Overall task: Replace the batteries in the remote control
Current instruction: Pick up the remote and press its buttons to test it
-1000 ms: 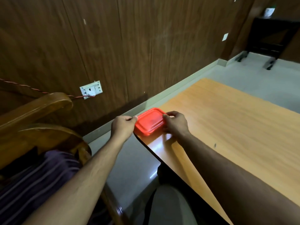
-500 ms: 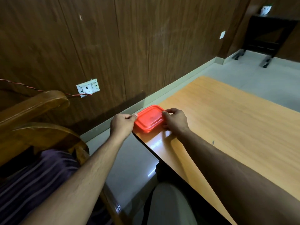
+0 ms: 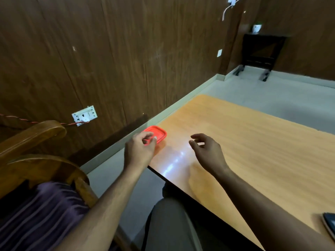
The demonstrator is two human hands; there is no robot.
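The left hand point(image 3: 139, 149) is pinched on the near edge of a red lidded box point(image 3: 156, 133) at the desk point(image 3: 244, 142) corner; the right hand point(image 3: 206, 151) hovers half-open, empty. The box is best steadied while the lid is peeled.

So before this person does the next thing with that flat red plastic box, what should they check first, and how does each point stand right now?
1. Flat red plastic box rests on the orange wooden table: ok, though near the corner edge.
2. Left hand is at the box: ok, fingers pinched at its near rim.
3. Right hand is free: ok, open, hovering above the table.
4. Lid off: cannot tell.
5. Remote control in sight: not ok, none clearly visible; a dark object at the right edge is unidentifiable.
6. Batteries in sight: not ok.
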